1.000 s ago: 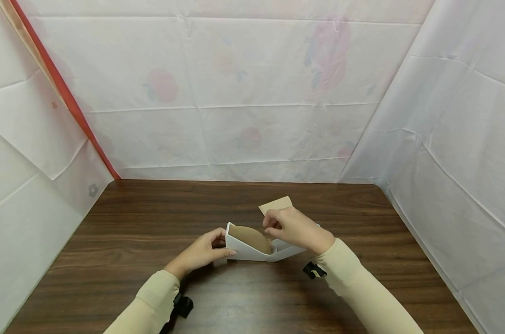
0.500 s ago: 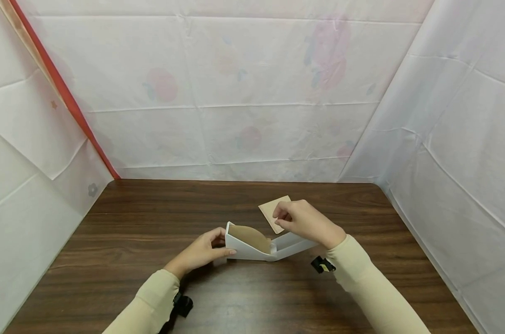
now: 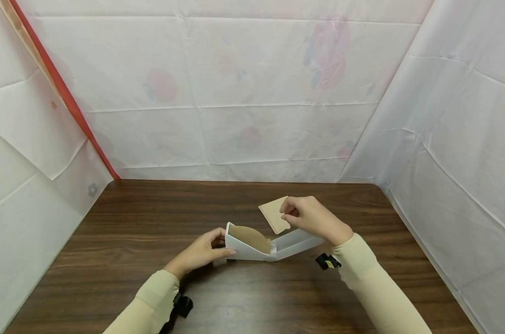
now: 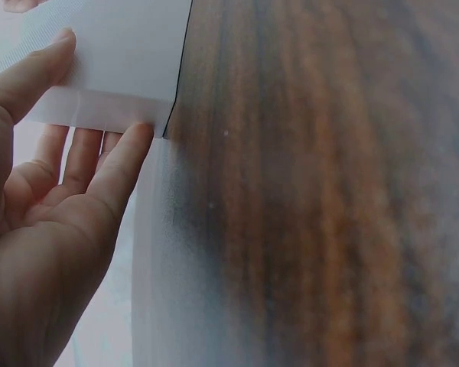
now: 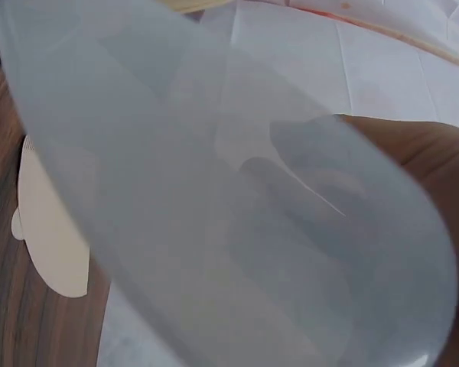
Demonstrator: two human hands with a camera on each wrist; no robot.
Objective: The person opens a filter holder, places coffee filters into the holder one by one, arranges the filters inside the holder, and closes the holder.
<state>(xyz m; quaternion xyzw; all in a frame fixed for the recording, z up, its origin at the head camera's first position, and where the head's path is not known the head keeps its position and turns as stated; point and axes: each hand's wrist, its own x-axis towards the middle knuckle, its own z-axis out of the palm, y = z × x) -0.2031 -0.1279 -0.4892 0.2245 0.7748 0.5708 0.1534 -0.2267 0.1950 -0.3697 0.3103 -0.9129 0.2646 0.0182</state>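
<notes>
My left hand (image 3: 204, 248) grips the end of a white coffee filter box (image 3: 248, 248), thumb along its front side. In the left wrist view, several fingertips (image 4: 122, 160) touch the edge of the box. Brown paper coffee filters (image 3: 250, 237) stand in it, and its translucent lid (image 3: 298, 243) is swung out to the right. Flat on the table behind lies a light-brown coffee filter (image 3: 273, 214), with a small tab showing at its edge. Over that filter's right side hovers my right hand (image 3: 315, 218), fingers loosely curled, nothing visible between them.
The dark wooden table (image 3: 144, 222) meets white sheets at its back and sides. Close to the right wrist camera, the translucent lid (image 5: 199, 191) covers much of the view, with the loose filter (image 5: 57, 229) beyond it.
My right hand has moved right and slightly back, away from the box, uncovering more of the loose filter and the lid. The left hand and the box stay in place.
</notes>
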